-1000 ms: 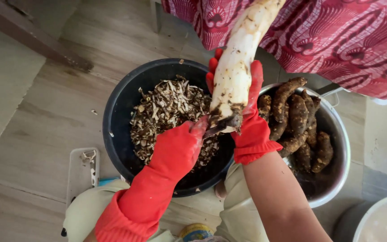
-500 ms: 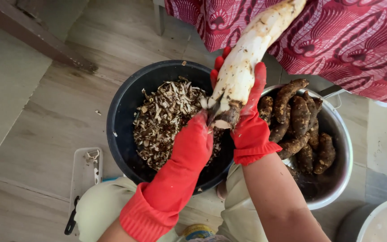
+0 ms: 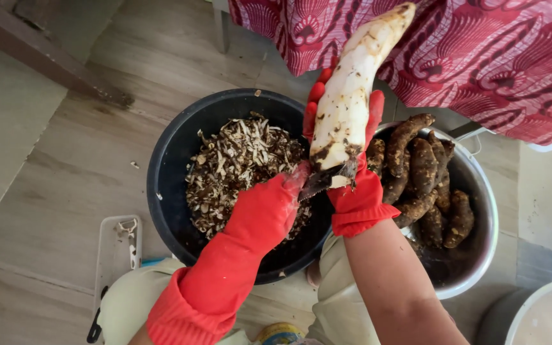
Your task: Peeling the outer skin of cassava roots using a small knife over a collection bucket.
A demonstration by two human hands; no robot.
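Home food-prep spot, tiled floor [image 3: 52,172], bowl of unpeeled roots [image 3: 474,255], peelings basin [image 3: 174,160]

I see a metal bowl [image 3: 480,255] of unpeeled brown roots [image 3: 424,167], red patterned cloth [image 3: 512,57] above (draped, hanging), and a white tray [image 3: 111,246] on the floor [image 3: 52,185].

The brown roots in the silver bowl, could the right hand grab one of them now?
Probably not right away. The right hand is wrapped around the big peeled root, so it is full. The brown roots lie uncovered in the silver bowl just beside it, so nothing else blocks the way.
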